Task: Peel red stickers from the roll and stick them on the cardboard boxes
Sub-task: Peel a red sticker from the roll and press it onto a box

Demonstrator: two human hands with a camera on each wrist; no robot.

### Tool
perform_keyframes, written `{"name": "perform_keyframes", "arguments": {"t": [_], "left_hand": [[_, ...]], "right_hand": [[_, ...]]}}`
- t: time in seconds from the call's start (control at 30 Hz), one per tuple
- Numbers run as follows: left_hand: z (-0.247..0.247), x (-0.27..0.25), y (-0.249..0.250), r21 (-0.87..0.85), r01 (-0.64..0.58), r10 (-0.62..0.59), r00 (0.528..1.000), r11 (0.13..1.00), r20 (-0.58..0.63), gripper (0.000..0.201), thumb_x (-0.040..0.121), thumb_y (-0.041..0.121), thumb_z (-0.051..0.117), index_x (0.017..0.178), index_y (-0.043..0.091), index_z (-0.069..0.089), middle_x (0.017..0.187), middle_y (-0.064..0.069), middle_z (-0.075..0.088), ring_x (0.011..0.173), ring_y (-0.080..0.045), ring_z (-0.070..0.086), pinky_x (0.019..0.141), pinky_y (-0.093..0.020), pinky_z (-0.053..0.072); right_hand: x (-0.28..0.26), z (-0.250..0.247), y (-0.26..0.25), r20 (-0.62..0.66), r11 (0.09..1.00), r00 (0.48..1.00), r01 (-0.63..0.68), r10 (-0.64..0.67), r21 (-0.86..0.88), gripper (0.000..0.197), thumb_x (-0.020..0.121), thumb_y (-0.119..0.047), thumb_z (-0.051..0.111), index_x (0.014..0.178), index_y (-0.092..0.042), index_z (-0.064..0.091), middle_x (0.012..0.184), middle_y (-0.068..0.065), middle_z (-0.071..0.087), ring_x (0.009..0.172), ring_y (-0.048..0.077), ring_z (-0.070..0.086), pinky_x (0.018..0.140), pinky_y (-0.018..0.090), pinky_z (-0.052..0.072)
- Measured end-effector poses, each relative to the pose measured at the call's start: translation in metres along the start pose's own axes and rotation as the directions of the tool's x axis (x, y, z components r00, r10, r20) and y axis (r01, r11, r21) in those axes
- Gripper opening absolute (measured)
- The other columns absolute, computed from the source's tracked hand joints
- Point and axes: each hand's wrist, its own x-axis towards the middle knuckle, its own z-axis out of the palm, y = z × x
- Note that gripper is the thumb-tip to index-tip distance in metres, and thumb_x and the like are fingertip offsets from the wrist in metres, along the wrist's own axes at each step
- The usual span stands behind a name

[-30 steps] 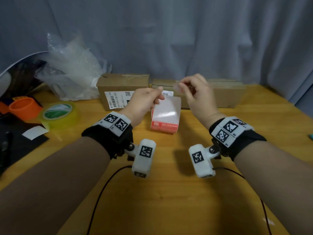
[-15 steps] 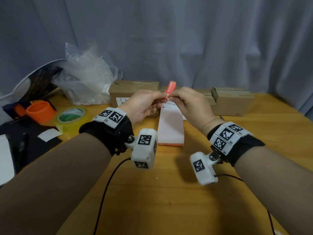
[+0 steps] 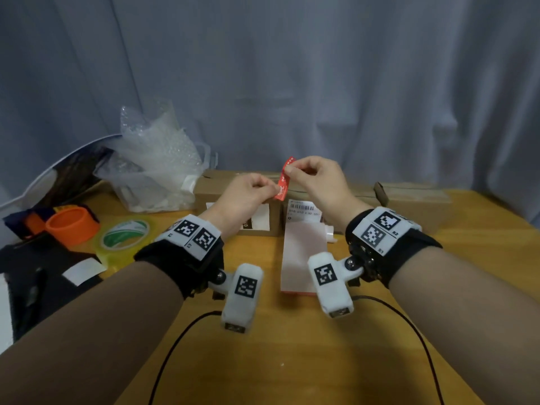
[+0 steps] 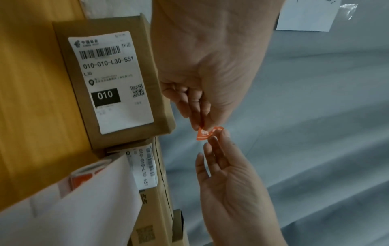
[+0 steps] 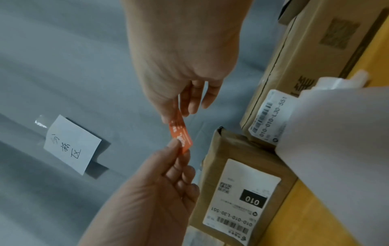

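A small red sticker (image 3: 284, 179) hangs in the air above the cardboard boxes, held at both ends. My left hand (image 3: 273, 190) pinches its lower end and my right hand (image 3: 287, 170) pinches its upper end. The left wrist view shows the sticker (image 4: 207, 133) curled between the two hands, and the right wrist view shows the sticker (image 5: 181, 136) stretched flat. The roll's white backing strip (image 3: 304, 258) lies on the table below, and the red roll (image 4: 84, 173) lies at the boxes. The left box (image 3: 233, 211) and the middle box (image 3: 304, 207) carry white shipping labels. A third box (image 3: 415, 204) lies to the right.
Crumpled bubble wrap (image 3: 157, 171) sits at the back left. An orange ring (image 3: 73, 226), a yellow tape roll (image 3: 125, 238) and a white slip (image 3: 83, 270) lie left. Black cables (image 3: 175, 346) cross the near table. A grey curtain (image 3: 321, 83) hangs behind.
A second ago both hands worked at the backing strip. The red sticker has come off it, the strip now lies on the table, and both hands hold the sticker slightly higher.
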Motion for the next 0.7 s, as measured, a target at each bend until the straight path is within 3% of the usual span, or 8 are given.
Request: {"name": "perform_keyframes", "arguments": {"t": [0.07, 0.13, 0.2, 0.27, 0.37, 0.47, 0.6, 0.7], "left_hand": [[-0.008, 0.008, -0.005, -0.017, 0.016, -0.016, 1.000, 1.000, -0.001, 0.009, 0.088, 0.016, 0.063, 0.087, 0.008, 0.068, 0.084, -0.002, 0.070, 0.074, -0.002, 0.064, 0.073, -0.014, 0.046], [-0.015, 0.016, -0.011, -0.027, 0.033, -0.033, 0.999, 0.999, -0.009, 0.015, 0.089, 0.016, 0.063, 0.095, 0.003, 0.069, 0.091, -0.005, 0.073, 0.081, -0.008, 0.066, 0.078, -0.016, 0.049], [-0.022, 0.024, -0.016, -0.053, 0.041, -0.043, 0.999, 0.998, -0.031, 0.012, 0.089, 0.016, 0.064, 0.094, 0.006, 0.068, 0.091, -0.006, 0.073, 0.082, -0.010, 0.067, 0.080, -0.019, 0.051], [-0.027, 0.031, -0.021, -0.066, 0.033, -0.036, 0.998, 0.997, -0.050, 0.004, 0.088, 0.016, 0.064, 0.088, 0.014, 0.067, 0.086, -0.002, 0.073, 0.076, -0.007, 0.068, 0.074, -0.017, 0.052], [-0.032, 0.041, -0.029, -0.076, 0.041, -0.045, 0.997, 0.996, -0.058, 0.006, 0.088, 0.016, 0.065, 0.083, 0.019, 0.065, 0.081, 0.000, 0.072, 0.071, -0.006, 0.068, 0.072, -0.019, 0.054], [-0.034, 0.048, -0.031, -0.078, 0.047, -0.052, 0.997, 0.996, -0.060, 0.003, 0.087, 0.016, 0.065, 0.084, 0.017, 0.065, 0.084, -0.003, 0.072, 0.073, -0.010, 0.067, 0.078, -0.025, 0.054], [-0.036, 0.054, -0.033, -0.033, 0.057, -0.059, 0.997, 0.998, -0.053, 0.003, 0.087, 0.020, 0.066, 0.086, 0.017, 0.066, 0.080, 0.001, 0.073, 0.065, -0.003, 0.068, 0.066, -0.017, 0.053], [-0.040, 0.058, -0.031, -0.010, 0.058, -0.059, 0.996, 0.998, -0.062, 0.006, 0.087, 0.023, 0.066, 0.089, 0.019, 0.070, 0.082, 0.001, 0.074, 0.071, -0.007, 0.070, 0.070, -0.020, 0.055]], "right_hand": [[0.012, 0.007, 0.000, -0.002, 1.000, 1.000, -0.016, 0.016, 0.005, 0.017, 0.083, -0.018, 0.065, 0.090, -0.003, 0.068, 0.081, 0.001, 0.066, 0.075, 0.006, 0.059, 0.067, 0.011, 0.047], [0.025, 0.013, 0.002, -0.031, 0.997, 0.999, -0.039, 0.041, 0.066, 0.008, 0.082, -0.016, 0.066, 0.086, -0.010, 0.064, 0.076, -0.003, 0.060, 0.070, 0.005, 0.055, 0.065, 0.012, 0.046], [0.037, 0.018, 0.008, -0.027, 0.990, 0.996, -0.076, 0.080, 0.122, 0.017, 0.080, -0.016, 0.069, 0.091, -0.015, 0.056, 0.079, -0.002, 0.057, 0.074, 0.010, 0.055, 0.068, 0.018, 0.046], [0.046, 0.023, 0.014, 0.041, 0.984, 0.990, -0.140, 0.137, 0.111, 0.026, 0.079, -0.020, 0.070, 0.100, -0.014, 0.056, 0.087, 0.002, 0.059, 0.081, 0.014, 0.057, 0.074, 0.024, 0.048], [0.050, 0.028, 0.018, 0.123, 0.985, 0.980, -0.164, 0.156, 0.057, 0.014, 0.079, -0.024, 0.070, 0.089, -0.015, 0.064, 0.086, 0.000, 0.065, 0.080, 0.011, 0.060, 0.070, 0.019, 0.047], [0.056, 0.033, 0.019, 0.136, 0.990, 0.984, -0.127, 0.118, 0.061, 0.005, 0.080, -0.022, 0.069, 0.080, -0.018, 0.067, 0.077, -0.005, 0.065, 0.069, 0.001, 0.057, 0.064, 0.011, 0.044], [0.064, 0.039, 0.019, 0.136, 0.989, 0.986, -0.110, 0.096, 0.098, 0.010, 0.080, -0.017, 0.068, 0.072, -0.018, 0.064, 0.070, -0.004, 0.061, 0.058, -0.003, 0.053, 0.063, 0.013, 0.043], [0.068, 0.040, 0.017, 0.097, 0.994, 0.992, -0.084, 0.076, 0.077, 0.013, 0.081, -0.017, 0.068, 0.069, -0.018, 0.063, 0.065, -0.005, 0.058, 0.054, -0.004, 0.051, 0.061, 0.013, 0.041]]}}
